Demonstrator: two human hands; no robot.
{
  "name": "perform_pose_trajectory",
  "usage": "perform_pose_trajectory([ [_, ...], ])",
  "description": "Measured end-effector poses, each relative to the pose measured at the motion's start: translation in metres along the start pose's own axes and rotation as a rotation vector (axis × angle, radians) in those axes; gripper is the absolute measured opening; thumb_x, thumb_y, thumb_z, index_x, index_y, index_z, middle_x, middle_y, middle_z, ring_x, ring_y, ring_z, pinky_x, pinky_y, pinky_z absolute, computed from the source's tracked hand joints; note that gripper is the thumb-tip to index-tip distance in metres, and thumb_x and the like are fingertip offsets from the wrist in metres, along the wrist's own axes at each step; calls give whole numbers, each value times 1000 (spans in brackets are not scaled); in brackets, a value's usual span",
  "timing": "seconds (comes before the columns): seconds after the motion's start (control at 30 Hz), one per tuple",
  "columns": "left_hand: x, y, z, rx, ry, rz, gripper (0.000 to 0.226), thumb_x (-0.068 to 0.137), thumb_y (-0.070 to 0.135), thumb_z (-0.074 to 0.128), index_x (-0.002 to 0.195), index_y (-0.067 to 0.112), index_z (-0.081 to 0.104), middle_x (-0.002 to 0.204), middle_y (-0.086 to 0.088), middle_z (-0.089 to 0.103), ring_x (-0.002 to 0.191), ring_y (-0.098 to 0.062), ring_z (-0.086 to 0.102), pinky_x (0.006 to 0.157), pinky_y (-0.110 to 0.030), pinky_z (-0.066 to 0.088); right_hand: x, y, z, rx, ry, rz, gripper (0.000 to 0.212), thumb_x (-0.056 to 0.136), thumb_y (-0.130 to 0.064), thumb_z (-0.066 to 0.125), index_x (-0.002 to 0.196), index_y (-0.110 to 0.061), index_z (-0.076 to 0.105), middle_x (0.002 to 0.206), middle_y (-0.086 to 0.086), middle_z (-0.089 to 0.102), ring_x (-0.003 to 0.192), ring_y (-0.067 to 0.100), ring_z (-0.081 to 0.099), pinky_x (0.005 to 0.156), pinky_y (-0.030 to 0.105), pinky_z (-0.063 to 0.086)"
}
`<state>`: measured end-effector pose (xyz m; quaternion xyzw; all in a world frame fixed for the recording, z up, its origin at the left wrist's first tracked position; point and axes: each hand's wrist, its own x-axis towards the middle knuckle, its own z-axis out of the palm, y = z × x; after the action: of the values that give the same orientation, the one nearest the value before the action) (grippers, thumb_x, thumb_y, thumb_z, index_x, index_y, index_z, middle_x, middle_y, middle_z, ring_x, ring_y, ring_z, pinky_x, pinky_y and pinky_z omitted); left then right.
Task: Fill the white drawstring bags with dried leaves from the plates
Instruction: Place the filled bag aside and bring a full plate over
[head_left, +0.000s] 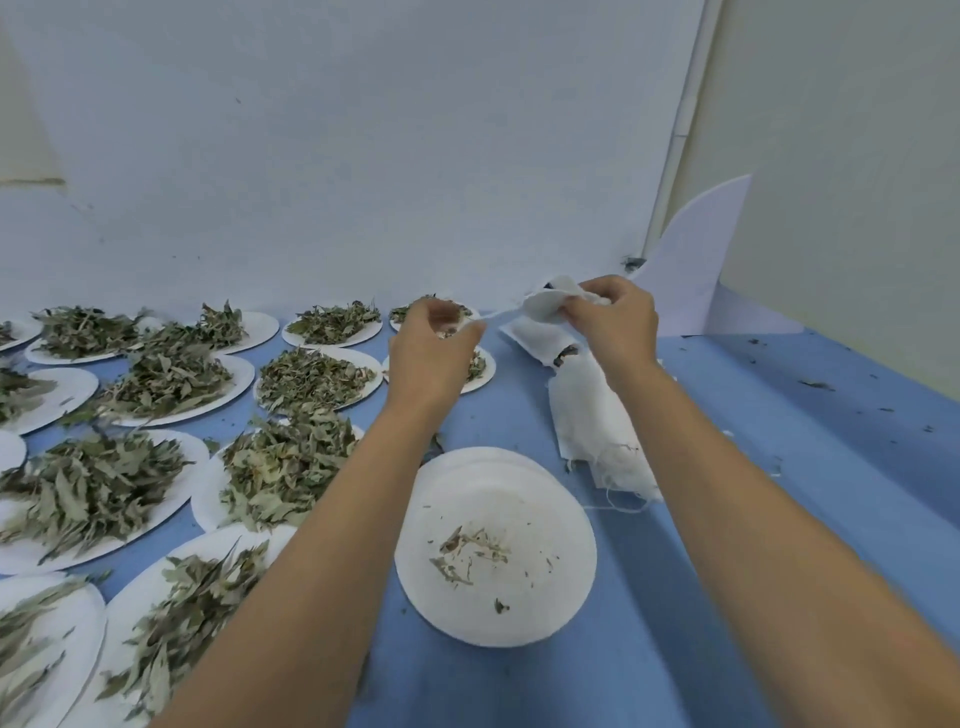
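Drawstring (496, 314) runs taut and roughly level between my two hands, and the coming pull turns on that line. My right hand (615, 325) grips the white drawstring bag (545, 306) by its bunched neck, raised above the far side of the table (753, 467), mouth turned toward my left hand (431, 358). That hand, fingers curled, seems to pinch the cord's free end just left of the bag. I judge that drawing the hands apart would cinch it shut. More bags (587, 415) lie below my right wrist, beside a nearly bare plate (498, 551); heaped plates (166, 379) of dried leaves (291, 467) sit to the left.
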<state>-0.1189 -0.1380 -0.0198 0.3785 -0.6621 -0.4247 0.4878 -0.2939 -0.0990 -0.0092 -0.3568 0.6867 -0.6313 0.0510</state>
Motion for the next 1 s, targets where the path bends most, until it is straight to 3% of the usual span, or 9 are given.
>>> perform_pose_trajectory([
  [0.1, 20, -7, 13, -41, -2, -40, 13, 91, 22, 60, 104, 19, 57, 91, 13, 57, 80, 3, 53, 60, -5, 40, 42, 23, 8, -123, 41, 3, 15, 87, -8, 54, 99, -11, 61, 99, 3, 60, 84, 15, 51, 51, 7, 35],
  [0.2, 33, -15, 25, -75, -7, -79, 12, 93, 18, 55, 104, 18, 61, 88, 15, 55, 74, 4, 51, 52, -3, 39, 69, 48, 18, -303, -75, 74, 24, 95, -5, 41, 115, -3, 55, 118, 13, 57, 97, 22, 51, 72, 20, 39],
  [0.27, 35, -18, 30, -89, -26, -97, 14, 94, 17, 53, 104, 18, 62, 88, 15, 56, 70, 3, 52, 48, -2, 39, 77, 61, 21, -505, -286, 119, 30, 98, -8, 40, 122, -1, 55, 128, 16, 55, 113, 29, 52, 86, 29, 40],
  [0.4, 35, -21, 30, -89, -36, -144, 16, 94, 13, 49, 100, 19, 63, 90, 8, 58, 71, -2, 54, 62, -15, 45, 79, 64, 25, -982, -538, 124, 37, 101, -20, 33, 128, -10, 55, 139, 9, 47, 130, 29, 37, 98, 33, 31],
  [0.5, 28, -17, 26, -96, -43, -153, 19, 93, 9, 48, 90, 20, 63, 89, 2, 61, 71, -9, 55, 67, -23, 46, 72, 60, 21, -1031, -373, 59, 32, 95, -27, 38, 118, -19, 60, 127, 7, 52, 125, 31, 29, 93, 37, 27],
  [0.63, 16, -6, 15, -153, -8, -157, 24, 89, 2, 45, 84, 19, 61, 91, -2, 66, 76, -15, 58, 69, -28, 46, 47, 42, 27, -703, -112, -163, 33, 94, -14, 39, 119, -10, 61, 119, 11, 62, 119, 30, 43, 92, 36, 36],
  [0.73, 5, -4, 2, -208, 75, -180, 25, 89, 0, 44, 83, 18, 61, 87, -2, 67, 73, -14, 59, 70, -30, 45, 15, 28, 43, -506, -333, -249, 30, 89, -9, 46, 112, -10, 66, 117, 7, 66, 111, 24, 57, 91, 30, 42],
  [0.83, -7, -11, -13, -288, 189, -241, 26, 91, -2, 43, 82, 15, 60, 79, 0, 63, 68, -12, 57, 63, -24, 45, -16, 28, 65, -656, -670, -367, 29, 91, -6, 46, 108, -12, 69, 118, 5, 65, 112, 24, 56, 94, 34, 44],
  [1.0, -13, -22, -35, -297, 289, -334, 26, 94, 0, 43, 81, 16, 59, 80, 1, 64, 69, -11, 58, 61, -22, 43, -36, 43, 89, -906, -934, -388, 47, 92, -1, 34, 130, -17, 55, 151, 5, 34, 141, 25, 18, 111, 46, 28],
])
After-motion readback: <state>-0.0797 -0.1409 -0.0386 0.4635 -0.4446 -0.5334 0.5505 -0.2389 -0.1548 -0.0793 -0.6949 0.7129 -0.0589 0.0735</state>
